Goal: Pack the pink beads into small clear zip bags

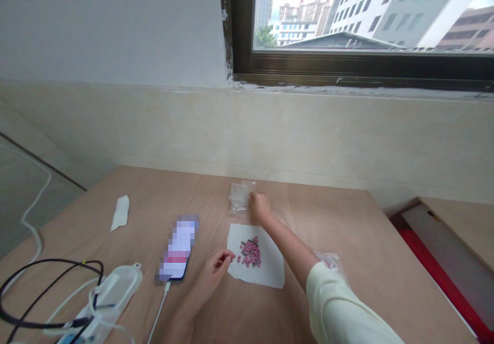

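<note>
**Across the tabletop**

A sheet (pixel 266 269) is lying mid-way along the table (pixel 347 220), with a heap of small pieces (pixel 250 253) sitting on it. A bag (pixel 239 199) is resting just behind it, a phone (pixel 178 249) is lying to its left, and a paper scrap (pixel 120 212) is sitting farther left.

R arm in pale cream sleeve (pixel 339 308), loose cuff approx mid-forearm; L forearm (pixel 189 310), R hand (pixel 259 206), L hand (pixel 216 268) bare.

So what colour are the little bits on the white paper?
The little bits are pink; the head view shows them best.
</note>
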